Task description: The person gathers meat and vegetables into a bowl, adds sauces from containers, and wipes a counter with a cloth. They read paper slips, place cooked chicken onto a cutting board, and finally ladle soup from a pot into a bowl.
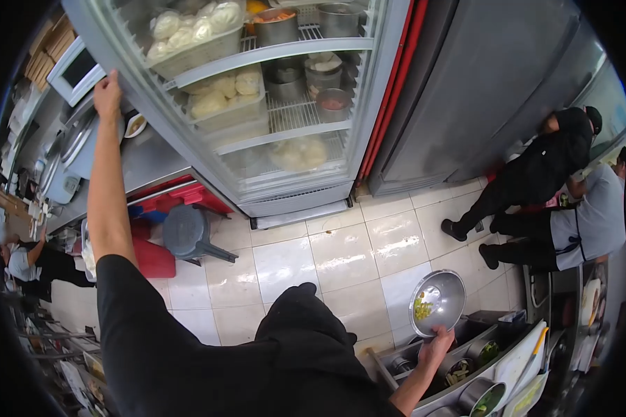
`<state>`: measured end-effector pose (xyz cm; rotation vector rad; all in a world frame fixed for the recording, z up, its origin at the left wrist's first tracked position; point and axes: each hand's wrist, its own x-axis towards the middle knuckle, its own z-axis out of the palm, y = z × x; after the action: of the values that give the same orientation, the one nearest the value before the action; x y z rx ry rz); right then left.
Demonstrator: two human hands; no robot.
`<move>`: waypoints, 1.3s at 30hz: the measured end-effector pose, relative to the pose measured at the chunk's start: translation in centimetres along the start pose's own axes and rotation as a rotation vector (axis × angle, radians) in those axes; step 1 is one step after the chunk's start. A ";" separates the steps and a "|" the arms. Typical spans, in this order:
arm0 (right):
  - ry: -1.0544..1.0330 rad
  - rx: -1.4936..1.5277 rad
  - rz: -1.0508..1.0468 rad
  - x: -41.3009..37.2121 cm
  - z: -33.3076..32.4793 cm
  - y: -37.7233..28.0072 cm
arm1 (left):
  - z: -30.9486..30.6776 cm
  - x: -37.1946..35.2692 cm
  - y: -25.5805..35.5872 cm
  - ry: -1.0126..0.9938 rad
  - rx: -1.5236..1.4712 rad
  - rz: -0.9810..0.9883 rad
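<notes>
My left hand (pixel 108 96) is stretched out at the far left, its fingers closed on the edge of the glass refrigerator door (pixel 161 115). Behind the glass, racks hold a basket of wrapped white pieces (pixel 195 31), metal pots (pixel 277 31) and a tub of pale yellow pieces (pixel 222 97). At the lower right, my right hand (pixel 437 345) grips the rim of a steel mixing bowl (pixel 446 295). The bowl is tilted, with a little pile of chopped yellow-green pieces (pixel 422 308) in it.
A grey stool (pixel 188 229) stands beside a red bin (pixel 153 250) at the left. Food containers (pixel 480 396) sit on the counter below the bowl. Two people (pixel 535 174) stand at the right; another person (pixel 38 260) is far left. Tiled floor (pixel 341 250) lies between.
</notes>
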<state>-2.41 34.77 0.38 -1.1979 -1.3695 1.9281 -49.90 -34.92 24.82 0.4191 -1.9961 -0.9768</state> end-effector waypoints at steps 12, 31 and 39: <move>-0.058 -0.043 0.017 1.9 -0.2 0.9 | -3.3 -4.7 -2.1 0.101 -0.044 0.077; 0.177 0.304 0.001 2.0 -8.6 1.4 | -9.6 -53.1 35.8 -0.299 -0.801 0.728; 0.050 0.203 0.161 2.1 -16.1 8.9 | -1.3 -62.2 47.3 -0.178 -0.734 1.105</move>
<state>11.25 41.00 -10.48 -1.2787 -1.0510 2.0756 -9.62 32.03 27.40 -1.0873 -1.4695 -0.8935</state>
